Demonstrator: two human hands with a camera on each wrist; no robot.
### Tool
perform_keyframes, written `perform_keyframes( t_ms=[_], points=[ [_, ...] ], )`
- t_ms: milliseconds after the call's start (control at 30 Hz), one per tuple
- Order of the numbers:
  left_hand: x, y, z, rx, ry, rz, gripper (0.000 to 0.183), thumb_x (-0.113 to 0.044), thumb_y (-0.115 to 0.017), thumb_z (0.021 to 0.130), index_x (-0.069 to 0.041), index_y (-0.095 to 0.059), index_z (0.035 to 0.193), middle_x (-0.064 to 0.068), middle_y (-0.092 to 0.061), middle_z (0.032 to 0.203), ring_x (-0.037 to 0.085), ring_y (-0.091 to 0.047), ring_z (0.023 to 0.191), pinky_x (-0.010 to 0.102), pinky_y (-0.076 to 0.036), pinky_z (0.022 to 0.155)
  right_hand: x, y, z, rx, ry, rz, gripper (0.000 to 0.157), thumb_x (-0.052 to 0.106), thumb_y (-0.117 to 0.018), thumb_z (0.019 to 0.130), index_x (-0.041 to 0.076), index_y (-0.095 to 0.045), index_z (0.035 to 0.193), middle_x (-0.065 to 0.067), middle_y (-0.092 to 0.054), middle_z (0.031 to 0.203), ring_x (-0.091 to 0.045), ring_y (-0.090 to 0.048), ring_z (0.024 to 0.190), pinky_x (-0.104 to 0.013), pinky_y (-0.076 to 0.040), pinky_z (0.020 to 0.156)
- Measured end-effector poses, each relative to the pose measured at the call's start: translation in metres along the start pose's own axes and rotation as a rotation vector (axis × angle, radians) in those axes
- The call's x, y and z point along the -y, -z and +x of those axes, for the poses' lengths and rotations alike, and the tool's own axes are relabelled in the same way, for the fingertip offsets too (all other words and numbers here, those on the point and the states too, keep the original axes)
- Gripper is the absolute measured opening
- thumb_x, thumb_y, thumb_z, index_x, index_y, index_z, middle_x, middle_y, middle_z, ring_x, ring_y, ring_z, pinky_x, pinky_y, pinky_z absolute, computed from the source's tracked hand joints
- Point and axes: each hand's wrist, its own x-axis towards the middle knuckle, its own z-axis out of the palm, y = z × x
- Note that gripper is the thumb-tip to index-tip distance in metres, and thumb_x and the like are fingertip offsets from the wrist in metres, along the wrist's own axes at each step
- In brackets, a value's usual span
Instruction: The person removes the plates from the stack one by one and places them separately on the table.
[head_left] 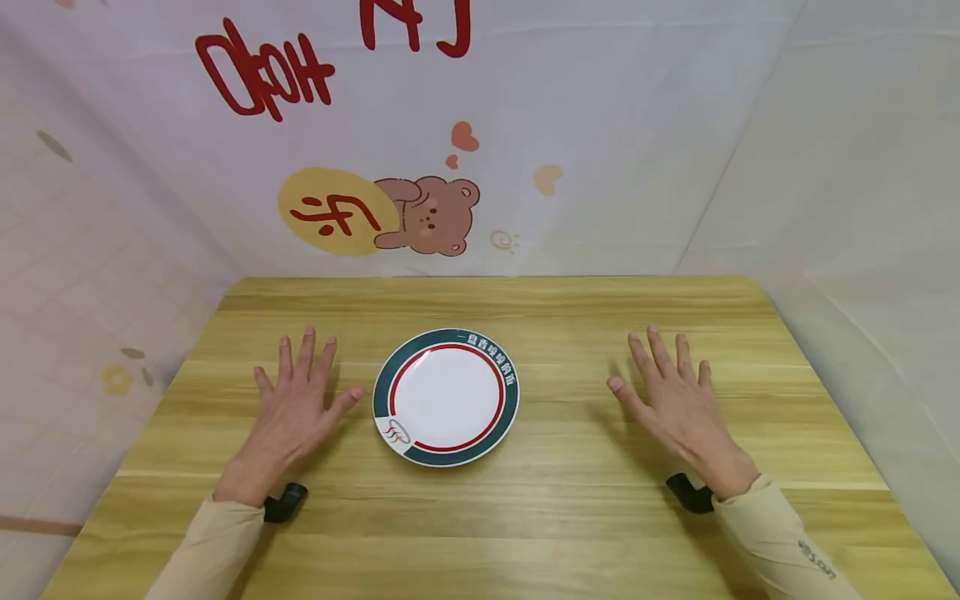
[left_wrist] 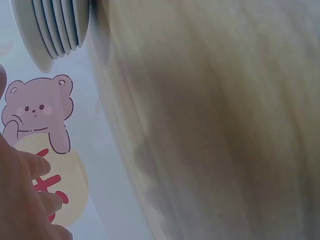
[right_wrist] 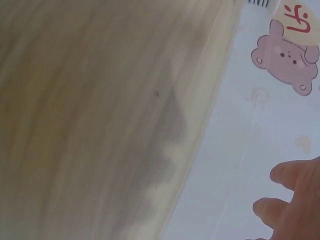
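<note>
A stack of several plates (head_left: 447,398) stands on the wooden table, its top plate white with a dark green rim and a red ring. Seen edge-on, the plates' layered rims (left_wrist: 55,30) show at the top of the left wrist view. My left hand (head_left: 296,412) hovers to the left of the stack, fingers spread and thumb pointing towards it without touching. On the other side, farther from the plates, my right hand (head_left: 678,408) is held over the table with its fingers spread too. Neither hand holds anything.
The wooden table (head_left: 525,533) has rounded far corners and meets a white cloth backdrop (head_left: 615,150) behind it. A printed bear (head_left: 431,217) and red lettering decorate that cloth. Black wrist mounts (head_left: 285,502) sit under both wrists, beside beige sleeves (head_left: 213,542).
</note>
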Motion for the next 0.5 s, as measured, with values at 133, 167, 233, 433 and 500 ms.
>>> perform_keyframes(
  t_ms=[133, 167, 233, 433, 500],
  points=[
    [-0.005, 0.000, -0.001, 0.002, 0.001, -0.012, 0.092, -0.065, -0.046, 0.101, -0.004, -0.019, 0.165, 0.025, -0.002, 0.170, 0.051, 0.010, 0.154, 0.089, -0.002, 0.106, 0.007, 0.000, 0.000, -0.003, 0.005, 0.029, 0.078, 0.055, -0.041, 0.107, 0.012, -0.016, 0.167, -0.021, -0.008, 0.171, -0.054, 0.004, 0.152, -0.086, -0.006, 0.110],
    [-0.006, 0.001, -0.001, 0.007, 0.003, -0.020, 0.092, -0.065, -0.045, 0.102, -0.004, -0.018, 0.165, 0.025, -0.002, 0.171, 0.050, 0.010, 0.154, 0.089, -0.001, 0.107, 0.009, 0.000, 0.000, -0.001, 0.005, 0.038, 0.077, 0.055, -0.041, 0.108, 0.012, -0.016, 0.167, -0.021, -0.008, 0.171, -0.055, 0.003, 0.152, -0.085, -0.007, 0.110],
    [-0.009, 0.002, -0.002, 0.017, 0.006, -0.034, 0.092, -0.065, -0.045, 0.102, -0.004, -0.017, 0.165, 0.024, 0.000, 0.171, 0.051, 0.010, 0.154, 0.089, -0.002, 0.107, 0.013, 0.001, 0.001, 0.007, 0.006, 0.059, 0.077, 0.055, -0.041, 0.108, 0.011, -0.016, 0.167, -0.020, -0.008, 0.171, -0.054, 0.003, 0.153, -0.084, -0.008, 0.111],
    [-0.018, 0.004, -0.005, 0.013, 0.001, -0.085, 0.088, -0.061, -0.047, 0.103, -0.004, -0.019, 0.165, 0.025, -0.007, 0.170, 0.052, -0.001, 0.154, 0.086, -0.006, 0.110, 0.024, -0.001, 0.004, 0.033, 0.011, 0.151, 0.076, 0.054, -0.041, 0.108, 0.011, -0.016, 0.167, -0.018, -0.009, 0.171, -0.051, 0.001, 0.154, -0.079, -0.012, 0.116],
    [-0.022, 0.003, -0.006, 0.010, -0.001, -0.117, 0.086, -0.058, -0.049, 0.104, -0.003, -0.020, 0.164, 0.025, -0.011, 0.170, 0.051, -0.005, 0.154, 0.084, -0.009, 0.112, 0.028, -0.003, 0.006, 0.033, 0.021, 0.195, 0.075, 0.052, -0.042, 0.109, 0.009, -0.018, 0.166, -0.018, -0.012, 0.171, -0.052, -0.001, 0.154, -0.076, -0.013, 0.118]
  ],
)
